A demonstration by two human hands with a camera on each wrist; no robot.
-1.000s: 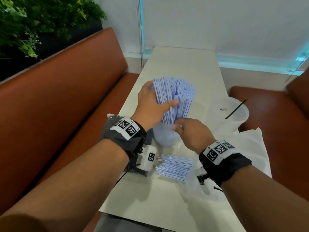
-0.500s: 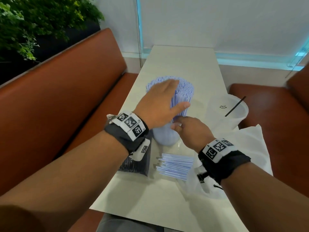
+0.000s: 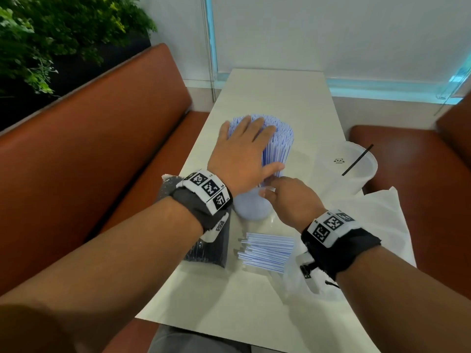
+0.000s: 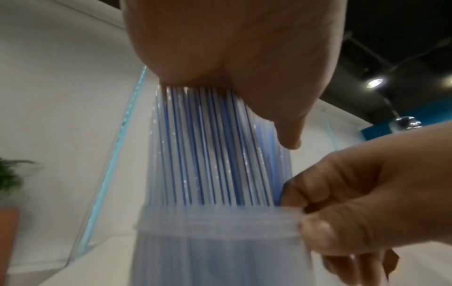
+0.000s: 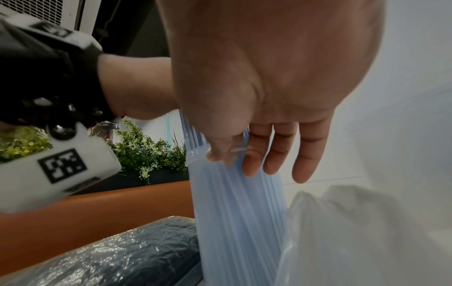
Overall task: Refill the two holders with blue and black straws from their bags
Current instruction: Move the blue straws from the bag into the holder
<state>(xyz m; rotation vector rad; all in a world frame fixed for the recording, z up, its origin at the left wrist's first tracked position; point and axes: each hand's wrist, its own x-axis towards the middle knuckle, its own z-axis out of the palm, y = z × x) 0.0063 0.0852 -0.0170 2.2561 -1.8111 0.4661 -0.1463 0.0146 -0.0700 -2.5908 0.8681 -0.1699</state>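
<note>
A thick bundle of blue-striped straws [image 3: 279, 149] stands upright in a translucent holder [image 3: 251, 210] at mid-table. My left hand [image 3: 244, 149] lies flat on the straw tops, fingers straight, palm [image 4: 232, 48] pressing on the ends of the straws [image 4: 208, 145]. My right hand [image 3: 288, 200] pinches the holder's rim [image 4: 220, 216] between thumb and forefinger [image 5: 220, 152], its other fingers extended. The second holder [image 3: 356, 171], to the right, has a single black straw [image 3: 356, 160] in it.
A clear bag of black straws [image 3: 209, 250] lies left of the holder, under my left wrist. Loose blue straws [image 3: 266, 252] lie on the table [image 3: 280, 93] in front of it. A crumpled white plastic bag [image 3: 377, 225] sits at the right edge. Orange benches flank the table.
My left hand has let go of the bundle's side and moved on top of it, flattening out. The straws have sunk lower into the holder. My right hand has stayed at the rim.
</note>
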